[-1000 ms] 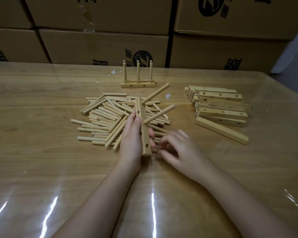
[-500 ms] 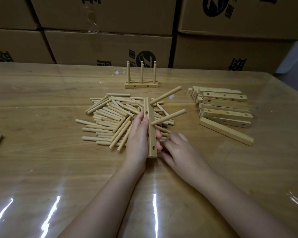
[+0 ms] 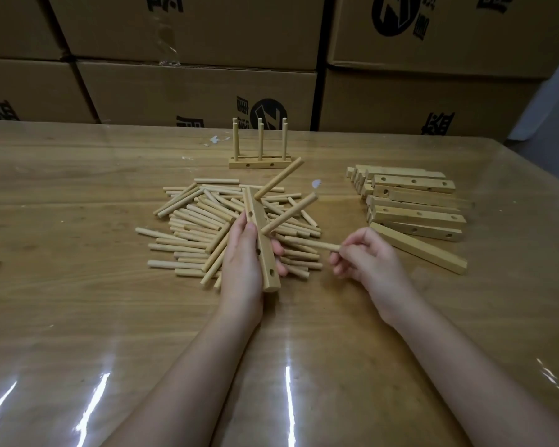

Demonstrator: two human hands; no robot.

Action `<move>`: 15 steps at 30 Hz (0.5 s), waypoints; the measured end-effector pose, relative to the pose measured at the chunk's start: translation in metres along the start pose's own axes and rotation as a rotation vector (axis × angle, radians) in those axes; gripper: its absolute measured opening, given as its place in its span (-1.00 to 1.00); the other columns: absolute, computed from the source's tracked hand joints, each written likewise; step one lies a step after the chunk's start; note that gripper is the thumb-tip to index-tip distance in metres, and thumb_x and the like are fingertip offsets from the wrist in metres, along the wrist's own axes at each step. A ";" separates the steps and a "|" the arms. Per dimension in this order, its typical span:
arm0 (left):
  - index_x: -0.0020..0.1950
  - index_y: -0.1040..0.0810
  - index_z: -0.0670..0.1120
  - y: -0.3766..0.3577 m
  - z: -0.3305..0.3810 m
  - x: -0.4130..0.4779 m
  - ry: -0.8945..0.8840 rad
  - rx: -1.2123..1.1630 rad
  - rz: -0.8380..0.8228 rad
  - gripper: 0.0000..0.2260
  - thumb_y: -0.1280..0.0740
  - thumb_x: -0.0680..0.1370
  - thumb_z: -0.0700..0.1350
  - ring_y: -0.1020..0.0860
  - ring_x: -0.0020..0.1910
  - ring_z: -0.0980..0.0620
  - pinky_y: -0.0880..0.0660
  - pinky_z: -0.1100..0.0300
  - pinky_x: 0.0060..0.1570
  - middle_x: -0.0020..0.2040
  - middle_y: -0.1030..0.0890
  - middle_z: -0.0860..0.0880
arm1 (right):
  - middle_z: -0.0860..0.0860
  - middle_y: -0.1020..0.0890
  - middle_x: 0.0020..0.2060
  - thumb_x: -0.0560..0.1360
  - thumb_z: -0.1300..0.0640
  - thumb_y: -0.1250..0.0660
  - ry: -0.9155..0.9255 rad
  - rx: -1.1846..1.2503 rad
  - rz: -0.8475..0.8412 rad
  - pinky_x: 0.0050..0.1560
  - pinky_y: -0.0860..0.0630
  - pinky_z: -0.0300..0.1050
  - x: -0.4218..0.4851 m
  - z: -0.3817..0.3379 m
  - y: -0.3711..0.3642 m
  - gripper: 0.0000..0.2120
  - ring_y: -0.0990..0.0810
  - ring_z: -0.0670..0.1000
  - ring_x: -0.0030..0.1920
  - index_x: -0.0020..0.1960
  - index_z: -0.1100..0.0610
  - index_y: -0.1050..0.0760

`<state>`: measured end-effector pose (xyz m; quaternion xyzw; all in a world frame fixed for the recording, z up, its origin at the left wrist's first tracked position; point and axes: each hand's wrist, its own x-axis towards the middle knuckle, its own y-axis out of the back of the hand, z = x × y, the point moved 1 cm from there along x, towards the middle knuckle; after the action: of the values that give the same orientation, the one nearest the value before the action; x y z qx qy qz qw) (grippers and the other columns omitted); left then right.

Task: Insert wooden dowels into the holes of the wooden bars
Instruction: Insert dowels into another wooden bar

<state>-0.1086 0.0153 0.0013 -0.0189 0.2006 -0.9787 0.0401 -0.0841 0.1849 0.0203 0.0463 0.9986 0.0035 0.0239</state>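
**A third dowel lined up for the held bar**

Cardboard boxes [image 3: 191,88] wall off the top of the frame. Below them the table [image 3: 78,317] carries everything within arm's reach. The pile of dowels [image 3: 200,227] lies at the centre, right under the hands, so that a fresh one is a short reach away. The stack of bars [image 3: 413,204] waits at the centre right, well apart from the pile. A finished bar [image 3: 259,163] stands at the upper centre with its dowels upright, set back out of the working space.

The left hand [image 3: 242,262] grips the bar in work [image 3: 262,240] over the pile, its holed face turned toward the right side of the frame. Two seated dowels [image 3: 291,212] jut from its far holes. The near hole looks empty.

The right hand [image 3: 368,256] pinches a loose dowel [image 3: 320,245] by one end, its free end aimed at the bar. It probably goes into that last hole.
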 end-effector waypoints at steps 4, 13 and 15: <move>0.40 -0.34 0.04 0.002 -0.002 0.002 0.014 -0.050 0.018 -0.69 -0.07 0.66 -0.03 -0.45 -0.56 0.07 -0.40 0.27 -0.55 -0.42 -0.56 -0.02 | 0.00 -0.54 -0.44 0.53 0.34 -0.10 -0.017 0.103 -0.042 -0.35 -0.45 -0.23 -0.001 -0.004 0.002 -0.75 -0.47 -0.05 -0.38 -0.12 0.15 -0.52; 0.41 -0.34 0.06 0.001 -0.002 0.001 0.054 -0.060 -0.033 -0.69 -0.10 0.66 -0.01 -0.48 -0.52 0.09 -0.43 0.25 -0.55 -0.40 -0.58 0.01 | -0.02 -0.55 -0.40 0.56 0.29 -0.13 0.040 -0.062 -0.202 -0.29 -0.48 -0.29 -0.009 -0.007 -0.004 -0.66 -0.49 -0.08 -0.33 -0.10 0.05 -0.65; 0.39 -0.36 0.07 0.001 -0.002 0.001 0.055 -0.063 -0.024 -0.70 -0.11 0.65 -0.02 -0.51 -0.49 0.11 -0.43 0.26 -0.55 -0.41 -0.58 0.01 | -0.04 -0.54 -0.40 0.55 0.24 -0.21 0.074 -0.136 -0.230 -0.27 -0.49 -0.31 -0.011 -0.007 -0.005 -0.74 -0.50 -0.11 -0.34 -0.07 -0.01 -0.64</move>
<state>-0.1097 0.0155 -0.0008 0.0041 0.2321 -0.9724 0.0223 -0.0744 0.1784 0.0283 -0.0702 0.9950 0.0699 -0.0094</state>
